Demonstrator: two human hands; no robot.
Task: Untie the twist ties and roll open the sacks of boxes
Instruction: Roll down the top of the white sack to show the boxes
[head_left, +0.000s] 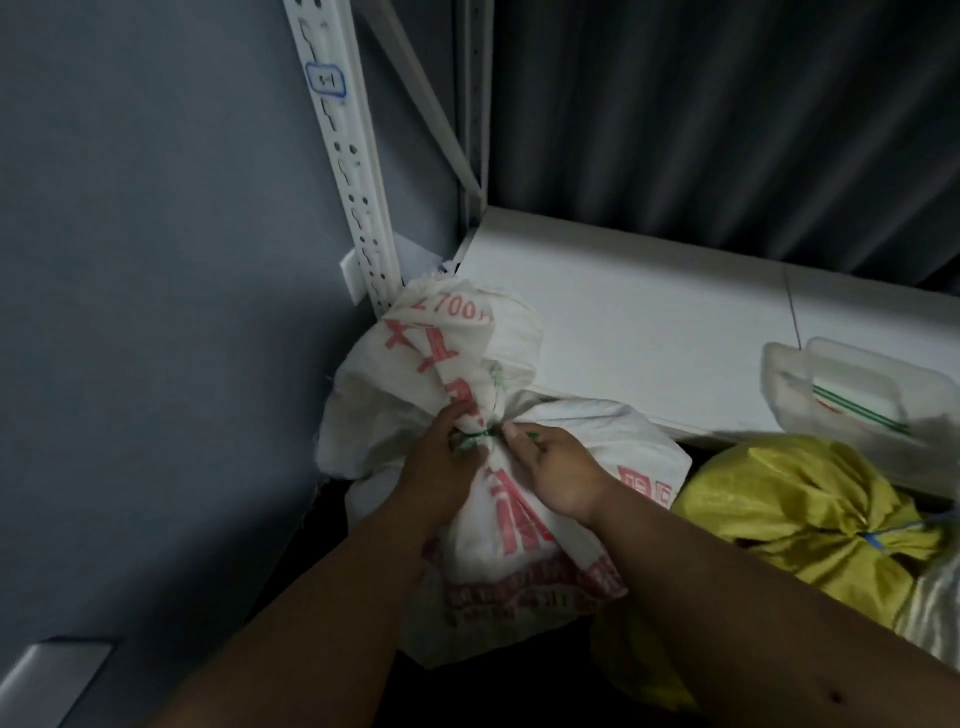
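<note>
A white woven sack (524, 540) with red print stands in the middle, its neck gathered and bound by a green twist tie (480, 435). My left hand (441, 462) grips the bunched neck on the left side of the tie, fingers curled over the green strands. My right hand (556, 467) pinches the tie's end on the right side of the neck. The sack's loose top (457, 332) flops up above the tie. A yellow sack (810, 514) lies to the right, tied shut with a blue tie (878, 540).
A white metal shelf (649, 322) runs behind the sacks, with a slotted upright post (353, 171) at its left corner. A translucent plastic container (857, 395) sits on the shelf at right. A grey wall (156, 312) fills the left; a dark curtain (727, 114) hangs behind.
</note>
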